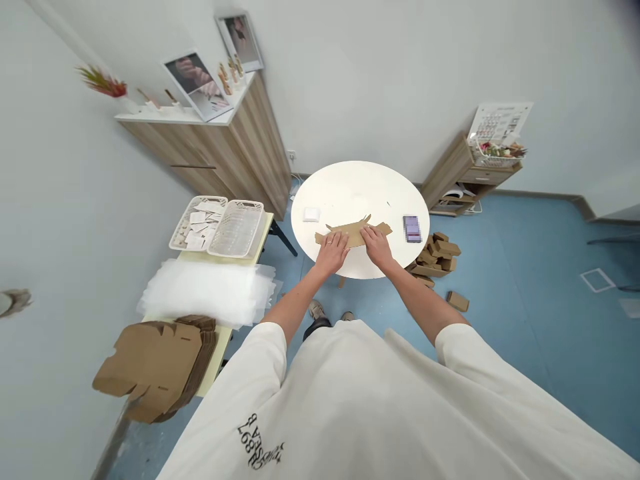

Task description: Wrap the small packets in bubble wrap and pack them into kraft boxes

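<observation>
A partly folded brown cardboard box (pixel 356 235) lies on the round white table (pixel 360 187), some of its flaps standing up. My left hand (pixel 334 251) grips its near left edge, fingers over the top and a ring on one finger. On the near right side my right hand (pixel 376 244) holds it the same way; the undersides of both hands are hidden. Left of the box sits a small white packet (pixel 311 215). To the right lies a blurred purple rectangular item (pixel 413 229).
On my left, a side table bears white baskets (pixel 236 229), one with white cards, translucent sheets (pixel 207 290) and stacked flat cardboard blanks (pixel 155 360). At right, folded boxes (pixel 440 253) fill a carton on the floor, with a loose box (pixel 457 301) nearby. Wooden cabinets (pixel 255 147) line the wall.
</observation>
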Action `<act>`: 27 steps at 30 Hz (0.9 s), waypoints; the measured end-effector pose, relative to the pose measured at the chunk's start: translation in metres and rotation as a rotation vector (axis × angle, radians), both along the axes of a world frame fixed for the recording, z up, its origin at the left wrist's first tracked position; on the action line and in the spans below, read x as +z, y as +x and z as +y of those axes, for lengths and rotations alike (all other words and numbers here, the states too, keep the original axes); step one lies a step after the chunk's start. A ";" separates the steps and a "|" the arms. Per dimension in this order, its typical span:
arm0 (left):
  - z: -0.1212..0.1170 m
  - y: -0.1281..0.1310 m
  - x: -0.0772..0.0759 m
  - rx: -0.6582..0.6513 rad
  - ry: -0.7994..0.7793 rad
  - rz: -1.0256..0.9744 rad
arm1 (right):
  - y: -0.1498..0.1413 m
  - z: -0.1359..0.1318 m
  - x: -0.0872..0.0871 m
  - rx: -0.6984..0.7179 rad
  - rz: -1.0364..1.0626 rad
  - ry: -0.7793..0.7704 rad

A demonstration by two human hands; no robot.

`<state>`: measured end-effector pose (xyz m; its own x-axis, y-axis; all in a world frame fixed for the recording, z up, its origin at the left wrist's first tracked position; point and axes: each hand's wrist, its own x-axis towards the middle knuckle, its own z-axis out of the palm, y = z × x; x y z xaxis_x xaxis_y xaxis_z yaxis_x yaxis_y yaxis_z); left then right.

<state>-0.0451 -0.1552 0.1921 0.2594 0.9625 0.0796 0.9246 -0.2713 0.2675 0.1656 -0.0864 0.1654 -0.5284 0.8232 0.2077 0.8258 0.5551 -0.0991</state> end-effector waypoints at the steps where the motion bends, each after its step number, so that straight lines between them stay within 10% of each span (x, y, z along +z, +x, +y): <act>1: 0.004 0.004 -0.008 -0.016 -0.014 0.011 | 0.006 -0.001 -0.008 -0.016 -0.011 -0.018; 12: 0.060 0.007 -0.089 -0.155 -0.090 0.033 | 0.018 0.021 -0.075 -0.111 -0.071 -0.204; 27: 0.158 -0.039 -0.146 -0.216 -0.347 0.049 | -0.025 0.095 -0.122 -0.163 -0.203 -0.576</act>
